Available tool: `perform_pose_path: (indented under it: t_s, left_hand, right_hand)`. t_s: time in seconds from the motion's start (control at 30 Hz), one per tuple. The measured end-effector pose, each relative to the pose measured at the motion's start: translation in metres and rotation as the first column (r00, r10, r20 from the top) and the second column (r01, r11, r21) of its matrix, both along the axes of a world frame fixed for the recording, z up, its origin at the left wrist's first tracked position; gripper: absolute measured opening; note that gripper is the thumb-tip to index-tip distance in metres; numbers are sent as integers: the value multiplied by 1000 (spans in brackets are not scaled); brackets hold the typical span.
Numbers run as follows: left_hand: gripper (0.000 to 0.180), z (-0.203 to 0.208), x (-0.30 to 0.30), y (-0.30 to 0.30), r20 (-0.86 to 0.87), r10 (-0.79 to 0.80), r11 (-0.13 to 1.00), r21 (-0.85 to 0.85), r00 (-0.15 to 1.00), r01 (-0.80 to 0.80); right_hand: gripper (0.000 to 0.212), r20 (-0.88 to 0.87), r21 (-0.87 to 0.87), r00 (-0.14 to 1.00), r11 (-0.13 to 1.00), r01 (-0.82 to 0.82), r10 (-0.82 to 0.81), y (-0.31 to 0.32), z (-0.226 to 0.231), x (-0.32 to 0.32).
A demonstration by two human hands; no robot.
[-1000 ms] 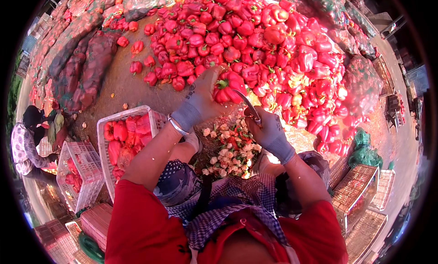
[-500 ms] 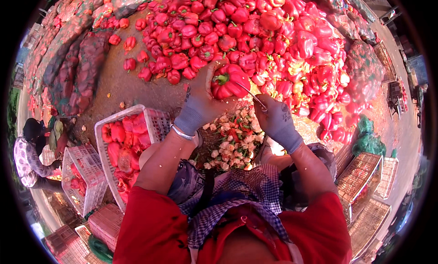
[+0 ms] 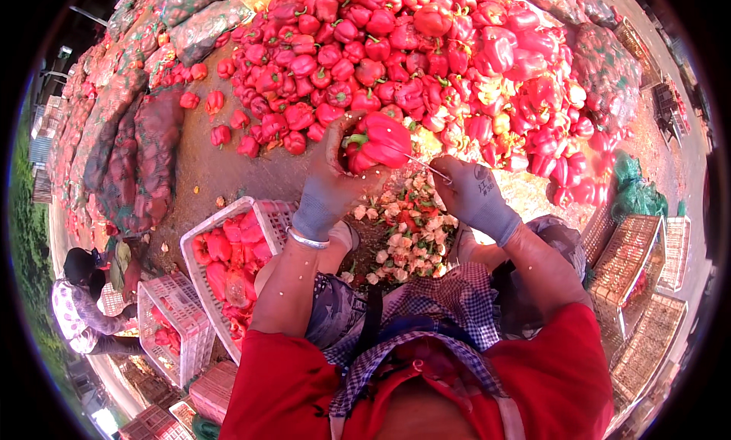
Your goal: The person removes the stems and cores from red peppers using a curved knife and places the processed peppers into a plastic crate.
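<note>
Bulging mesh sacks (image 3: 156, 154) lie heaped at the upper left, with another filled mesh sack (image 3: 607, 74) at the upper right. Crumpled green netting (image 3: 638, 187) sits just beyond a tan lattice crate (image 3: 626, 259). At left, a co-worker (image 3: 80, 310) in a pale spotted top is near a perforated pinkish crate (image 3: 199, 341); green foliage (image 3: 36, 242) lines the left rim.

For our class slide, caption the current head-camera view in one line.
Gloved left hand holding a red pepper, gloved right hand a thin blade, before a large pepper heap.
</note>
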State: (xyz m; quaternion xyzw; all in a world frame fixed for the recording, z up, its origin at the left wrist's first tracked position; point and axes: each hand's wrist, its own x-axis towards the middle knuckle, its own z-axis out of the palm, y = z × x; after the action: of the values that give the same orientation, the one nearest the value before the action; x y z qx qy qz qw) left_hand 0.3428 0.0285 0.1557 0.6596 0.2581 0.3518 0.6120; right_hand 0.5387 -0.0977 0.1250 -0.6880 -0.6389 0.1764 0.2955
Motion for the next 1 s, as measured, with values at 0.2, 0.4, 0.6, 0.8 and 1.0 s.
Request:
perform_pose_path:
  t_s: [0.2,0.4,0.6,0.8,1.0]
  left_hand:
    - [71,6,-2,-1,176,-62,964,-245,982,105]
    - [70,-9,-4,0,222,-96,953,-261,970,154]
    - [64,-6,-1,-6,368,-97,884,-396,925,250]
    - [62,-7,-16,9,333,-19,911,-382,943,154]
    - [69,-14,-6,8,-133,-146,988,32,980,151]
  right_hand:
    - [20,76,-22,995,998,-56,57,3,0,8]
    - [29,111,-7,991,997,-74,75,-3,-3,15]
    - [32,157,19,985,997,-76,72,4,3,13]
    - [23,127,-96,989,992,85,-72,-1,-12,39]
    - [54,-592,-26,806,999,-28,7,18,23,6]
